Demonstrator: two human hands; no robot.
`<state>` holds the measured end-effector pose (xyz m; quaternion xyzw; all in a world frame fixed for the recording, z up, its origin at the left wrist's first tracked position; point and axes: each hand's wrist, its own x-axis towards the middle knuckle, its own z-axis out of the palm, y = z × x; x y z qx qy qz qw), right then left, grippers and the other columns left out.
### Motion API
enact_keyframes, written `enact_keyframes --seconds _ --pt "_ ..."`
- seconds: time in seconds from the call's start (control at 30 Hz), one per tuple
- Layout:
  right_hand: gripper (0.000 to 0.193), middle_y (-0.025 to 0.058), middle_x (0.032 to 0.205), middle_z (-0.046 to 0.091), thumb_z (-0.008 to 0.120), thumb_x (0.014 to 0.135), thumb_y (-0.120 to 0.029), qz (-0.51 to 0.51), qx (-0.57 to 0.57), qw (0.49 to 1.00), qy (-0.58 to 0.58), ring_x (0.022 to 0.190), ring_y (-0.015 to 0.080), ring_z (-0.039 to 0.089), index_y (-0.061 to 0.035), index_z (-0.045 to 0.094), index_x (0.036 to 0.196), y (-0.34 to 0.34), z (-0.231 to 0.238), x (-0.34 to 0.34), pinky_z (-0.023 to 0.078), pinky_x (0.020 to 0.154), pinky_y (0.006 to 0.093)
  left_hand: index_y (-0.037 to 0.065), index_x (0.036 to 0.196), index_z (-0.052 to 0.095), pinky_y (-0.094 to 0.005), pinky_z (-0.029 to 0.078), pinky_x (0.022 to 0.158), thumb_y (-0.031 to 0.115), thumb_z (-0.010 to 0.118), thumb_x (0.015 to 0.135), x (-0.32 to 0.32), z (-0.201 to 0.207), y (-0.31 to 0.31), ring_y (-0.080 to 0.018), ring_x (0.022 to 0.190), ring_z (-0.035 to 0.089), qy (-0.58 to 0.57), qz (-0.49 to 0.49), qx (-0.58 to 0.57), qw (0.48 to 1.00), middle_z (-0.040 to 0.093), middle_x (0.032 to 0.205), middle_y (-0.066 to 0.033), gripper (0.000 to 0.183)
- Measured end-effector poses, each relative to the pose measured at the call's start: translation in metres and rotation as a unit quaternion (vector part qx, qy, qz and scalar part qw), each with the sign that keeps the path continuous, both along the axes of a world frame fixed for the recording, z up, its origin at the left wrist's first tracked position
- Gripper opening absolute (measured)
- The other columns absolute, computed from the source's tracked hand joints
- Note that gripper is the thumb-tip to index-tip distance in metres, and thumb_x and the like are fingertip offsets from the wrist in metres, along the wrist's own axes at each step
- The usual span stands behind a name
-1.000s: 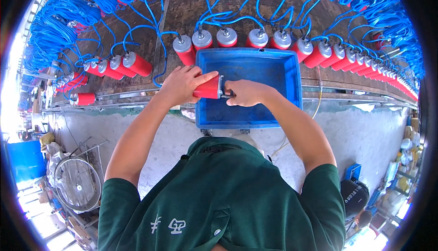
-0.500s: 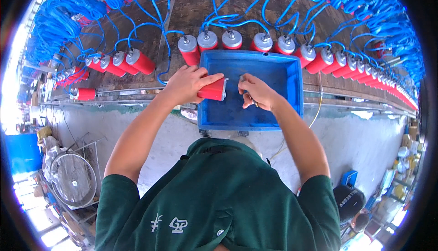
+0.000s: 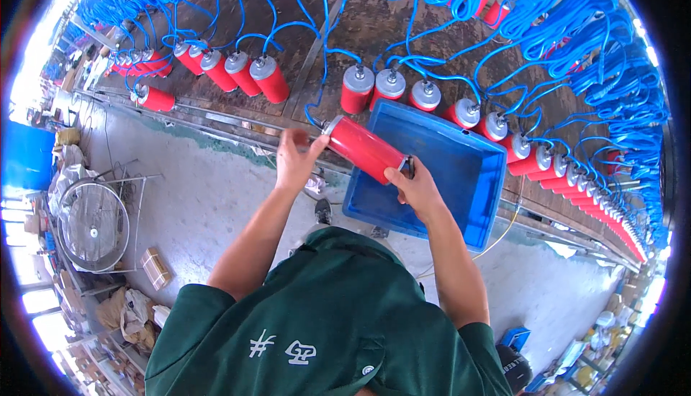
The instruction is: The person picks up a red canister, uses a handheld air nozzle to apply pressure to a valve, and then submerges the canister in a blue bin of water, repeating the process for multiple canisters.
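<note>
A red cylinder (image 3: 366,149) with a silver metal cap and a blue cable lies slantwise over the left part of a blue plastic tray (image 3: 471,232). My right hand (image 3: 421,193) grips its lower right end, thumb on the red side. A small dark piece shows by the right fingers, too small to name. My left hand (image 3: 294,162) is beside the capped end, fingers apart and partly blurred, with the thumb close to the cap. Whether the thumb touches the cap is hard to see.
More red cylinders with silver caps (image 3: 268,79) line the wooden bench (image 3: 302,50) on both sides. One lies on its side (image 3: 155,99) at the left. Coiled blue cables (image 3: 533,21) hang along the back. A round fan (image 3: 93,232) stands on the floor at left.
The view has turned, shifting the bench and tray. The cylinder went from my left hand into my right, its capped end now pointing up and left. My left hand has opened near that end.
</note>
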<state>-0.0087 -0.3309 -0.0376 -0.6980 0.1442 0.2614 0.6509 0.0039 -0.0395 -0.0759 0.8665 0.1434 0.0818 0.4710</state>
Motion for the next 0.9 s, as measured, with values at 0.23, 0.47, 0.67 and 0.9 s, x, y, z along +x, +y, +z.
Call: enact_keyframes --seconds 0.23,0.47,0.67,0.9 --pt "0.082 0.018 0.121 0.071 0.097 0.077 -0.036 0.05 -0.193 0.961 -0.189 0.109 0.031 0.071 -0.0042 0.054 0.139 0.023 0.012 -0.02 0.056 0.095 0.04 0.001 0.13 0.061 -0.0348 0.061 0.075 0.066 0.072 0.095 0.013 0.017 -0.027 -0.0215 0.098 0.074 0.216 -0.038 -0.34 0.915 0.073 0.113 -0.0107 0.075" --pt "0.088 0.0206 0.143 0.062 0.098 0.073 -0.029 0.093 -0.33 0.873 -0.347 0.117 0.0426 0.069 -0.0099 0.051 0.145 0.047 0.002 -0.033 0.058 0.096 0.0482 0.005 0.136 0.057 -0.0489 0.064 0.087 0.068 0.076 0.09 0.026 -0.003 -0.011 -0.0258 0.104 0.074 0.299 0.017 -0.501 0.812 0.071 0.119 -0.0117 0.081" --pt "0.076 0.0137 0.11 0.075 0.081 0.093 -0.053 -0.061 -0.057 0.996 -0.037 0.065 0.0155 0.061 0.0002 0.056 0.14 0.016 -0.017 -0.017 0.051 0.06 0.0299 0.005 0.136 0.057 -0.0482 0.062 0.093 0.056 0.081 0.092 0.024 -0.017 -0.015 -0.0259 0.112 0.072 0.229 0.0 -0.54 0.81 0.071 0.124 -0.0099 0.071" --pt "0.068 0.0024 0.085 0.057 0.084 0.091 -0.052 -0.035 0.157 0.982 0.096 0.053 0.0086 0.043 -0.0026 0.058 0.129 0.011 -0.03 -0.011 0.037 0.048 0.0265 0.007 0.136 0.058 -0.0421 0.054 0.106 0.043 0.083 0.093 0.028 -0.027 -0.023 -0.0221 0.117 0.069 0.119 -0.128 -0.634 0.754 0.071 0.126 -0.008 0.062"
